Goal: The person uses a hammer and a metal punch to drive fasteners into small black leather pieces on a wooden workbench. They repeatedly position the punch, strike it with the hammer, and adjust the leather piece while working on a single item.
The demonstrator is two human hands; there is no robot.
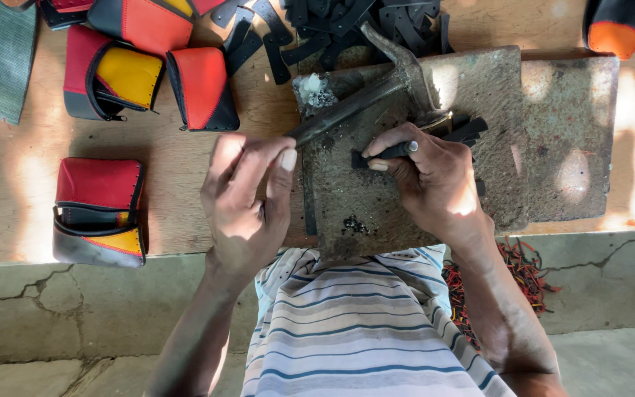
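Observation:
My left hand (248, 195) grips the end of the dark handle of a hammer (376, 92). The hammer's metal head is raised over the stone slab (553, 132). My right hand (431, 176) pinches a small black punch (395, 151) with a metal end, held against a short black leather strip (359, 159) that lies on the slab. More black strips (468, 131) lie on the slab just beyond my right fingers. The slab's surface is pitted, with dark crumbs (354, 224) near its front edge.
A pile of black strips (347, 22) lies at the back of the wooden bench (9, 198). Red, yellow and black pouches (98, 213) (200, 88) (112, 73) sit to the left, and an orange-and-black one (615, 29) at the back right. Coloured threads (523, 272) hang below the bench on the right.

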